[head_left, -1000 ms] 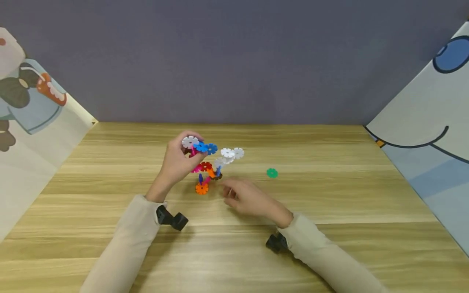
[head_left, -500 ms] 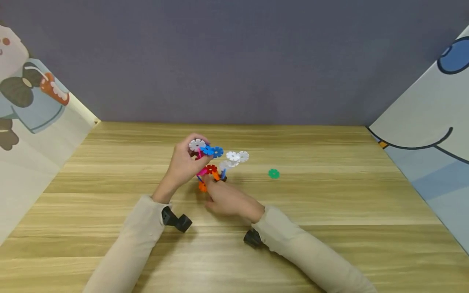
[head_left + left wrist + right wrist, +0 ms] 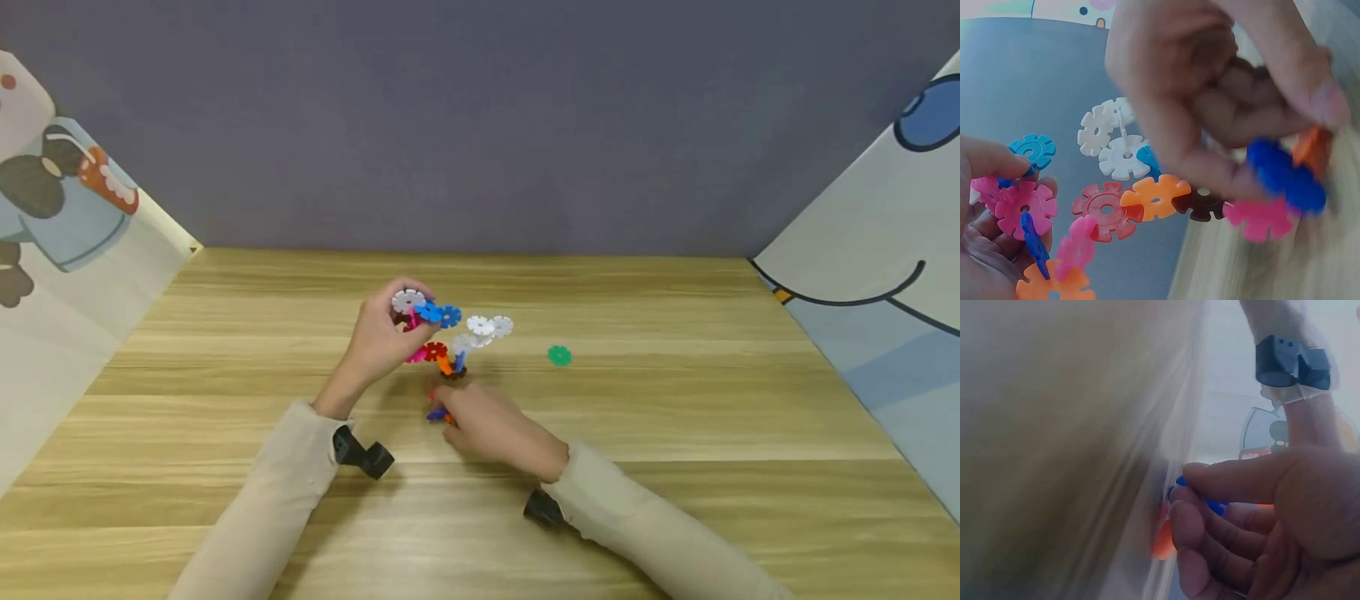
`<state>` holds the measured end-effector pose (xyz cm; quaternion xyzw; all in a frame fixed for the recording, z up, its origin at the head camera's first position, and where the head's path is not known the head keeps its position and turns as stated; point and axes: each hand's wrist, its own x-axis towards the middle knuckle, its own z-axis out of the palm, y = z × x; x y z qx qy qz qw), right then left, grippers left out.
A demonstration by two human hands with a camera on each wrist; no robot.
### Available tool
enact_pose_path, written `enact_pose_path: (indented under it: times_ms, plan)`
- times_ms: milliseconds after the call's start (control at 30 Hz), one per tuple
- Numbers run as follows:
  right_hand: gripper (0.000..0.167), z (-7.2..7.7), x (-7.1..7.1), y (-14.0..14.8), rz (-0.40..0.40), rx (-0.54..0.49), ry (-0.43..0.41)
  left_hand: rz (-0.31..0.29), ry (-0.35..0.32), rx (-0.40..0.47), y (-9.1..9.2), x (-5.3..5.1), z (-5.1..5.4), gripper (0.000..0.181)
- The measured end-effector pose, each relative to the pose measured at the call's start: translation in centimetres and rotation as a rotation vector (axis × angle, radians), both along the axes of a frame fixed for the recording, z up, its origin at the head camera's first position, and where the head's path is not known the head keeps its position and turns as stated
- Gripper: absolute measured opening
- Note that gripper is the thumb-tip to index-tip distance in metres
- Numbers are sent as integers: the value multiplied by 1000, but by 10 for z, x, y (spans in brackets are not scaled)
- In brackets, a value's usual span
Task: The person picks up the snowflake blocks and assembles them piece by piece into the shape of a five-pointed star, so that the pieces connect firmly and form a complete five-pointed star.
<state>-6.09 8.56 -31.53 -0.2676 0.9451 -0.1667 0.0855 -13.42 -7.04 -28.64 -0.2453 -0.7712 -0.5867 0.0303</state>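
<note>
In the head view my left hand [image 3: 378, 337] grips a joined structure of plastic snowflake discs from its left side. A white disc [image 3: 408, 301], blue discs [image 3: 450, 316] and a red disc [image 3: 433, 351] show beside its thumb and fingers. White discs [image 3: 480, 326] extend to the right, and a dark brown disc [image 3: 453, 372] sits at the near end. My right hand [image 3: 491, 421] pinches a small cluster of discs between thumb and fingers. A dark blue disc [image 3: 1288, 175], an orange disc [image 3: 1313, 150] and a pink disc [image 3: 1260, 219] show there; the fingers partly hide them.
A single green snowflake disc [image 3: 559, 356] lies flat on the wooden table [image 3: 675, 400], right of both hands. A dark grey panel [image 3: 480, 125] stands along the back edge. Cartoon-printed panels [image 3: 885, 275] flank the table. Black cameras [image 3: 363, 454] are strapped to the wrists.
My right hand moved left to the small dark blue, pink and orange disc cluster, took hold of it and drew it nearer to me. The left hand shifted slightly right with its structure.
</note>
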Motion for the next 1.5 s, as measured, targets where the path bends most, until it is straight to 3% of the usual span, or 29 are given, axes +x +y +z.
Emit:
enact_pose_path:
  times_ms: [167,467,667,800,900,1067,1167,1333,1500]
  plan:
    - [13,-1,10,13,-11,-30,-16,-17,-25,-15,2,1,-5,29]
    - [10,-1,23,43,-19,-60,-32,-39,-26,-30,11,2,-12,30]
    - [15,9,28,69,27,-89,-125,-59,-44,-44,17,3,-16,31]
    - [13,18,25,82,35,-178,-192,-69,-67,-37,18,5,-17,31]
    - [5,20,20,83,-29,-237,-149,-77,-81,-28,18,6,-17,32]
    - [33,8,17,74,-126,-173,-56,-95,-99,-18,18,7,-18,33]
    - [37,0,17,69,-113,-144,-61,-102,-89,-12,20,7,-18,32]
    - [18,-6,16,67,-69,-193,-50,-122,-74,-3,23,7,-20,32]
    - [16,-6,15,68,-34,-250,-39,-120,-79,-2,25,7,-20,31]
